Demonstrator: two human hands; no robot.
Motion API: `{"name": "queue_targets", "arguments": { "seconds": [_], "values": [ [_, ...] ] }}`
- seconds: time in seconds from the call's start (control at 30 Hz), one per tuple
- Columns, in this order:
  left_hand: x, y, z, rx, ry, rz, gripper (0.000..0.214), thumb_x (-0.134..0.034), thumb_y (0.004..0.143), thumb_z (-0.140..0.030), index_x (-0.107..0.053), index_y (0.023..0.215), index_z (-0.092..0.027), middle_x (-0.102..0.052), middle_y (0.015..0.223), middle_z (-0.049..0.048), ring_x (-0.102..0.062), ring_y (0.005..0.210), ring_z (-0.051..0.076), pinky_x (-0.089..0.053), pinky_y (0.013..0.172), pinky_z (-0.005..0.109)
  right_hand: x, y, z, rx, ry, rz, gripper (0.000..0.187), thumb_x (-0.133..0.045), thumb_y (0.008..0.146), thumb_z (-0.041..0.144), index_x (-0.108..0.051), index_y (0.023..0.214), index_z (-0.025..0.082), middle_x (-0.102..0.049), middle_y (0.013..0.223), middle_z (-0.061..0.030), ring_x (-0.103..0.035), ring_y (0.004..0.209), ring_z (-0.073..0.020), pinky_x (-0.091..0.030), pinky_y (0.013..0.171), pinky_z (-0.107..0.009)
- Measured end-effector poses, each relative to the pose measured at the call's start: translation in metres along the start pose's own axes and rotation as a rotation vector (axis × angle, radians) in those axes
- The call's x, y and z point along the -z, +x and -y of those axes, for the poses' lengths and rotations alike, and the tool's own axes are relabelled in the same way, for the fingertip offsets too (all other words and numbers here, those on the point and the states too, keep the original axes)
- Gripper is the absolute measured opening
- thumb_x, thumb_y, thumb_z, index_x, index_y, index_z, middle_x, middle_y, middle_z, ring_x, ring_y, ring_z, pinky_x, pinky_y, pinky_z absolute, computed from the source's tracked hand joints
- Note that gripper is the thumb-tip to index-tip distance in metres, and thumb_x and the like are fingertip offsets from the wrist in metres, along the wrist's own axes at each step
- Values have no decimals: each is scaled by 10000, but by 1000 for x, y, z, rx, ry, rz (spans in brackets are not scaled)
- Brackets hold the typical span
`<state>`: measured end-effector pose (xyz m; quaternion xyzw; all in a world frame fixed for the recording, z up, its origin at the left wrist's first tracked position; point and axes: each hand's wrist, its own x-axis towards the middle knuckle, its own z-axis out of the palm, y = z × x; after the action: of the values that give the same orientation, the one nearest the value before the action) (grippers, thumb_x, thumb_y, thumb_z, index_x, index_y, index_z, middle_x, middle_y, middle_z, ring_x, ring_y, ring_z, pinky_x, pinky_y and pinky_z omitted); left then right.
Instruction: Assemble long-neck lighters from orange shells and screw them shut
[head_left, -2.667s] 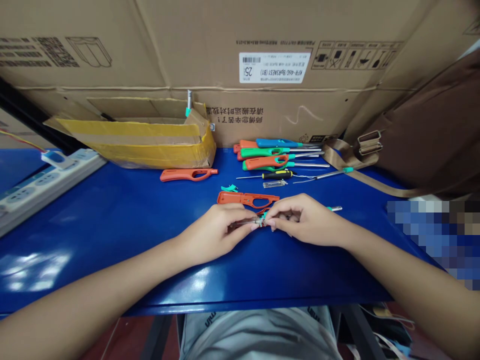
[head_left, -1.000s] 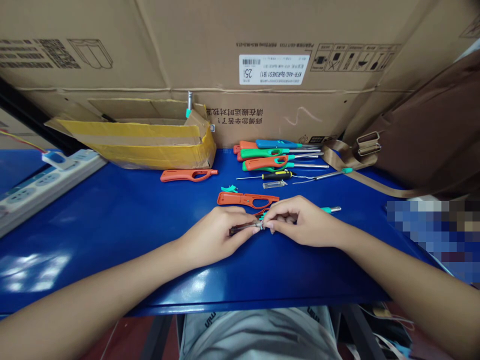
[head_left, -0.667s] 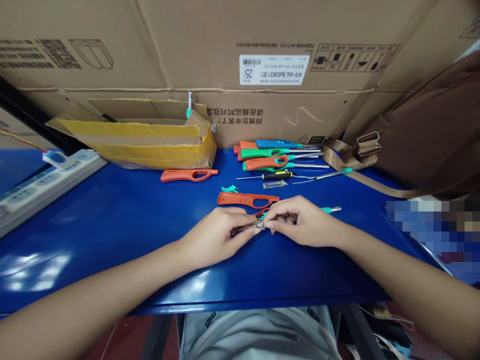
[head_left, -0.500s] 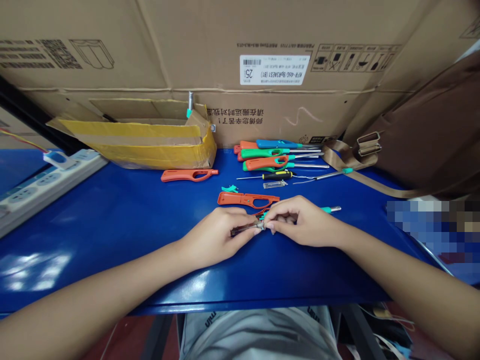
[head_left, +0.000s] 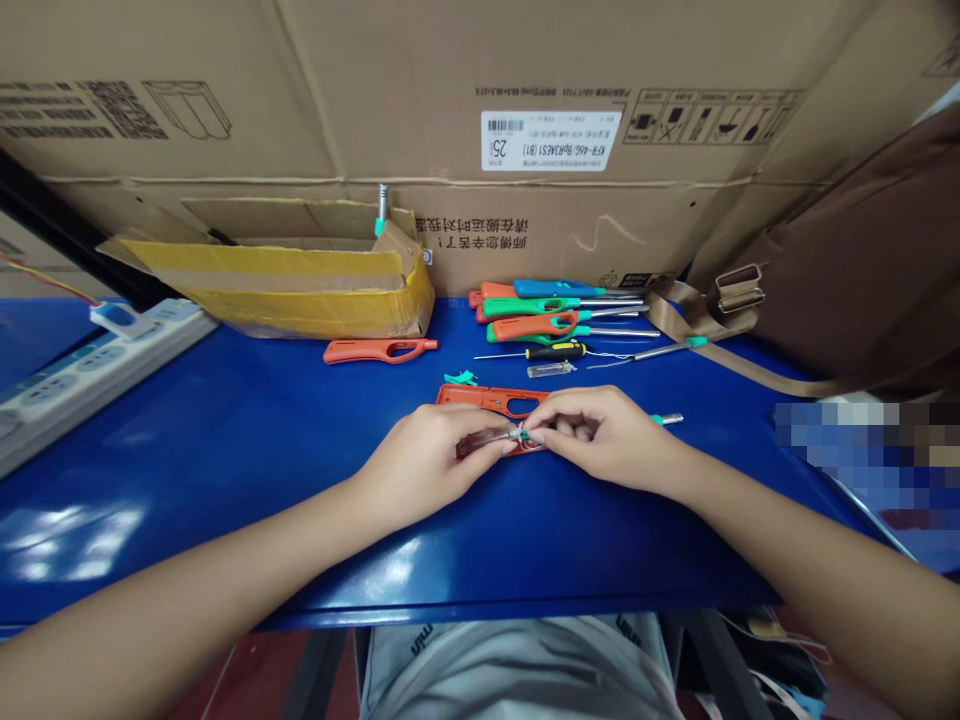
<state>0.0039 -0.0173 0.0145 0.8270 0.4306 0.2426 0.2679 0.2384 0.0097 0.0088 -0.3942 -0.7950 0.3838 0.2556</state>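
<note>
My left hand [head_left: 431, 462] pinches a small clear gas cartridge [head_left: 484, 438] just above the blue table [head_left: 247, 440]. My right hand [head_left: 600, 435] is closed on the other end of the same assembly, a thin metal tube with a teal collar [head_left: 666, 419] sticking out to the right. Their fingertips meet over an orange lighter shell half [head_left: 491, 398] lying right behind them. A small teal part [head_left: 460, 378] sits beside that shell.
Another orange shell [head_left: 379, 349] lies near a yellow-taped cardboard box [head_left: 300, 280]. Several assembled lighters [head_left: 555, 308], a black-and-yellow screwdriver [head_left: 555, 351] and a clear cartridge [head_left: 549, 369] lie at the back. A power strip [head_left: 82, 365] is on the left, a brown bag [head_left: 862, 270] on the right.
Both hands have shifted slightly away from me with the cartridge and tube, now overlapping the front edge of the orange shell. Nothing else moved.
</note>
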Motion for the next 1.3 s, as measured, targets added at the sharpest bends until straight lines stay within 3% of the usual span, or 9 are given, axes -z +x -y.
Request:
{"name": "queue_targets", "arguments": {
  "seconds": [0.17, 0.6, 0.77, 0.97, 1.2, 1.3],
  "values": [
    [0, 1, -1, 41, -36, -39, 174, -650, 963, -307, -776, 1052, -227, -794, 927, -6, -675, 704, 126, -465, 607, 207, 0, 1, 0, 118, -82, -87, 163, -610, 904, 199, -766, 916, 156, -703, 764, -22, -497, 551, -79, -371, 519, -216],
    [0, -2, 0, 39, -30, -23, 189, -624, 982, -327, -777, 1044, -234, -792, 931, -8, -684, 737, 127, -453, 615, 202, -4, -1, 2, 135, -103, -81, 149, -592, 933, 211, -729, 896, 166, -690, 769, -20, -494, 569, -92, -371, 550, -237],
    [-2, -2, -1, 3, -43, -42, 193, -616, 987, -314, -777, 1029, -215, -783, 887, -2, -660, 699, 120, -439, 599, 200, -7, -2, 2, 66, -65, -77, 160, -587, 923, 239, -721, 877, 164, -655, 723, -10, -447, 546, -92, -354, 538, -244],
    [-6, -2, -1, -2, -78, -45, 190, -627, 978, -293, -779, 1038, -197, -785, 889, 17, -657, 686, 125, -449, 598, 204, -11, -1, -1, -48, 29, -45, 171, -590, 917, 280, -709, 869, 166, -702, 765, -39, -527, 593, -118, -389, 560, -256],
    [-3, -1, -3, -18, -28, -75, 181, -642, 970, -300, -783, 1043, -213, -793, 898, 16, -687, 724, 142, -454, 592, 206, -6, -2, 5, 35, -87, -78, 157, -605, 914, 259, -728, 865, 176, -589, 633, 18, -407, 507, -92, -313, 500, -251],
    [-2, -1, -2, -42, -27, -73, 172, -647, 967, -290, -777, 1053, -216, -799, 939, 15, -703, 754, 147, -473, 612, 209, -2, -2, 7, 28, -129, -84, 207, -574, 945, 275, -725, 844, 177, -629, 668, -1, -477, 552, -109, -348, 530, -258]
  ]
}}
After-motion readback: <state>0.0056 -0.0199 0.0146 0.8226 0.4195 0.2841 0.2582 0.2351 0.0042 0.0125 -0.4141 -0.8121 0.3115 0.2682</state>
